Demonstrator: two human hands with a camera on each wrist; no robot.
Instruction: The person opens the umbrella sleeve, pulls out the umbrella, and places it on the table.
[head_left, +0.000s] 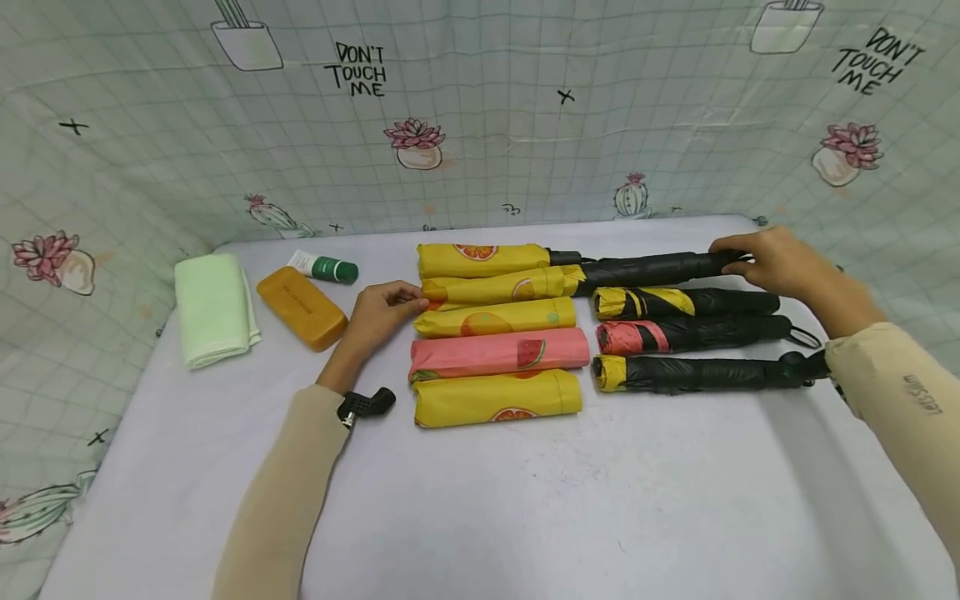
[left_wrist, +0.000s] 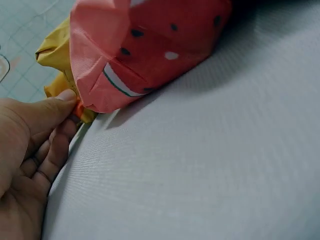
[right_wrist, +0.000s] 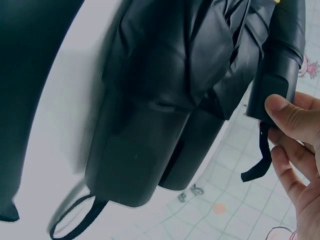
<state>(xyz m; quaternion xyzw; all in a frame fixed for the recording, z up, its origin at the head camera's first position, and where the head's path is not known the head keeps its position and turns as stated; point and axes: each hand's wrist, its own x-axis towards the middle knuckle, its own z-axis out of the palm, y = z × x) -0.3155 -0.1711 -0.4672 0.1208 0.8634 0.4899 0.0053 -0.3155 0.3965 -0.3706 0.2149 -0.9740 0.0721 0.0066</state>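
My left hand [head_left: 384, 315] pinches the left end of a yellow fruit-print sleeve [head_left: 487, 291]; in the left wrist view its thumb and fingertips meet on the yellow fabric. Partly inside that sleeve's right end is a black folded umbrella [head_left: 648, 271]. My right hand [head_left: 776, 262] holds the umbrella's handle [right_wrist: 270, 95] between thumb and fingers, its strap [right_wrist: 262, 157] hanging down. Behind lies a yellow sleeve [head_left: 480, 261] with a black handle [head_left: 564, 257] sticking out. In front are a yellow sleeve [head_left: 498, 318], a pink watermelon sleeve [head_left: 498, 353] and another yellow sleeve [head_left: 495, 399].
To the right lie three folded umbrellas: yellow-tipped [head_left: 712, 302], pink-tipped [head_left: 697, 335] and yellow-tipped [head_left: 697, 372]. An orange case [head_left: 302, 307], a green-capped tube [head_left: 322, 266] and a folded light-green cloth [head_left: 213, 310] sit at the left. Patterned fabric [head_left: 495, 142] hangs behind the white table [head_left: 562, 517].
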